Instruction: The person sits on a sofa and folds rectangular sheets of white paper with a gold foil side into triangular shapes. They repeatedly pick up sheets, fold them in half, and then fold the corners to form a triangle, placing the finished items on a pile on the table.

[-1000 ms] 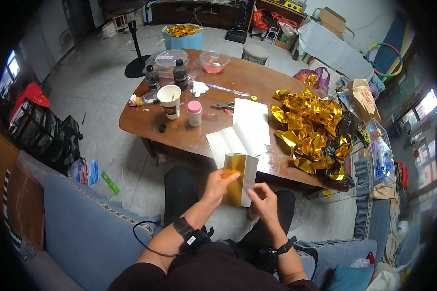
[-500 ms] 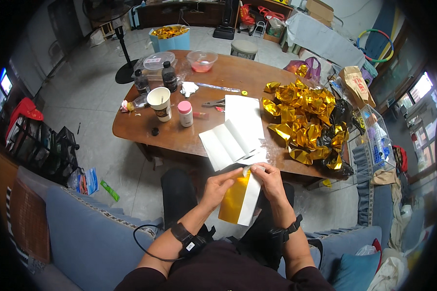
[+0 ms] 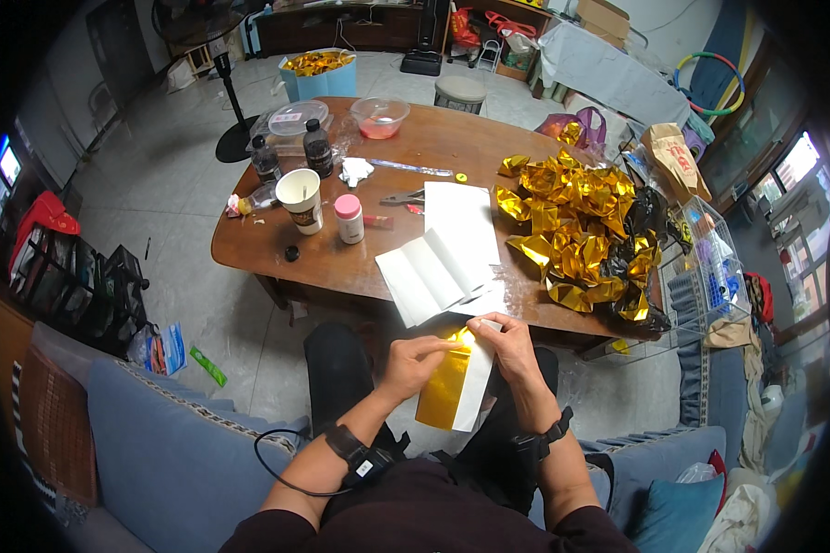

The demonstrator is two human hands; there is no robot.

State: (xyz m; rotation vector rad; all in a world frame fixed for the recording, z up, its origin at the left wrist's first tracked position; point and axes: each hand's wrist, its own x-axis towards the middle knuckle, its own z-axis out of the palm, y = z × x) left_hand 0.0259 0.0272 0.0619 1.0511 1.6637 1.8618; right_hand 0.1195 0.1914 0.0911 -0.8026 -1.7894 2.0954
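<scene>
Over my lap I have a sheet of gold foil paper [image 3: 444, 392], its white backing [image 3: 471, 394] showing as a folded strip along the right. My left hand [image 3: 413, 365] grips its upper left edge, with straight fingers reaching across the gold face. At the top right corner, my right hand [image 3: 510, 350] pinches the paper between thumb and fingers. The far ends of the fingers are partly hidden by the sheet. Just beyond lie a creased white sheet [image 3: 420, 276] at the table's near edge and a flat white sheet [image 3: 461, 217] behind it.
On the wooden table [image 3: 249, 241], crumpled gold foil pieces [image 3: 576, 207] are heaped at right. A paper cup [image 3: 300, 198], a pink-capped white bottle [image 3: 349, 221], pliers [image 3: 402, 198], dark bottles [image 3: 318, 149] and a bowl of pink liquid [image 3: 379, 120] stand or lie toward the left.
Both hands have come slightly nearer to me along with the paper. A bright gold patch shows at the paper's top, between the hands, where a pale bit showed before.
</scene>
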